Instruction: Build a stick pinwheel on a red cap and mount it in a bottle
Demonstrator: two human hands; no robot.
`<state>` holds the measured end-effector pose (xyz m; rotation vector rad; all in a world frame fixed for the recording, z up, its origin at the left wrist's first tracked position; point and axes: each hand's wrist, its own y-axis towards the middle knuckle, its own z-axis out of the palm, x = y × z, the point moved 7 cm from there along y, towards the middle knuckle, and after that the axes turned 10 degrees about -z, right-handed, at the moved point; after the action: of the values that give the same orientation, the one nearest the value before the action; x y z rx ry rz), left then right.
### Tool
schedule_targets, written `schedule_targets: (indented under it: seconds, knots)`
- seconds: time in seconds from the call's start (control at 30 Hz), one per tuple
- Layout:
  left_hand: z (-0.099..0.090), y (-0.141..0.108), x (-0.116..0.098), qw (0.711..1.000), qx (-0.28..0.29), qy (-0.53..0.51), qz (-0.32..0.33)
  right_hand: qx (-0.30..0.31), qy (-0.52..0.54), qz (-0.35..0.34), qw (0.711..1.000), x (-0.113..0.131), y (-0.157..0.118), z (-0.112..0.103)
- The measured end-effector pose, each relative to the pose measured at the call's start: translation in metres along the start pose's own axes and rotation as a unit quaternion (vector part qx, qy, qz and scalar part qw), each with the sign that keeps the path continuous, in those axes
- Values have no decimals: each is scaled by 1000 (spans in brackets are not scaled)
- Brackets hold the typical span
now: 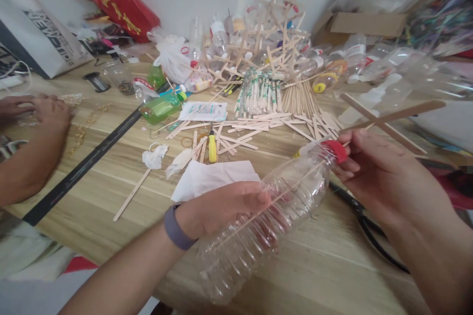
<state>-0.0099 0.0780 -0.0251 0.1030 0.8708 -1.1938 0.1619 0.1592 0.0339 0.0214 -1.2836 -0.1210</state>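
My left hand (229, 206), with a purple band at the wrist, is wrapped round a clear ridged plastic bottle (236, 256) that lies tilted, its neck up to the right. A thin stick runs lengthwise along or inside the bottle and reaches the red cap (334, 151). Beside the cap, my right hand (377, 167) has its fingers pinched on the thin stick, where it comes out of the cap. Just beyond these fingers is a cross of two flat wooden sticks (391, 120); how it joins the thin stick is hard to see.
Loose craft sticks (254, 123), a yellow screwdriver (212, 147) and white paper (216, 177) lie ahead. Black scissors (364, 221) are partly under my right hand. Bottles and stick crosses crowd the back. At the left, another person's hands (48, 110) work beside a black strip (88, 162).
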Motion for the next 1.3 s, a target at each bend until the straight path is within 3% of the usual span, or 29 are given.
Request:
schedule_targets:
  seconds: [0.23,0.6,0.83,1.07,1.3]
  knots:
    - [2,0,-3,1000,17,6,11,6,-8,5,1000,-4,-4,3]
    - [3,0,1,999,48,-8,12,-49,13,-33,998,5,-4,-4]
    - [9,0,-2,999,38,-8,17,-90,35,-31,995,9,-9,-3]
    - [6,2,2,997,69,-42,18,-74,44,-20,996,10,-11,3]
    - [4,1,1,998,41,-46,33,-88,36,-15,995,13,-9,-4]
